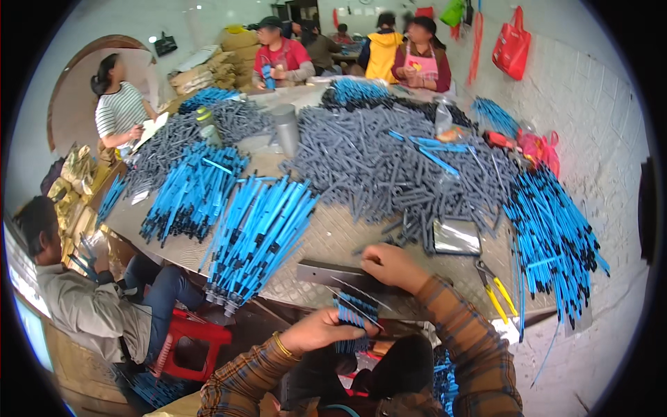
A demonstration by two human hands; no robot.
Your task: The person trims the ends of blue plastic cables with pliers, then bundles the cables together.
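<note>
My left hand point(322, 331), with a yellow bangle at its wrist, is closed round a small bundle of blue and dark ribbed rods point(356, 310) just off the table's front edge. Two thin pale strips point(360, 287) cross above that bundle. Just beyond it, a flat dark metal bar point(317, 273) lies along the edge. My right hand point(393, 265) is over the bar's right end, its fingers curled in a pinch. Whatever sits between those fingertips is too small to make out.
Grey plastic pieces point(389, 156) are heaped across the table. Blue rods with black ends lie bundled at left point(260, 233) and right point(556, 240). Yellow-handled pliers point(495, 288) rest beside a dark-framed rectangular object point(456, 238). A seated person point(97, 299) is at left; others surround the table.
</note>
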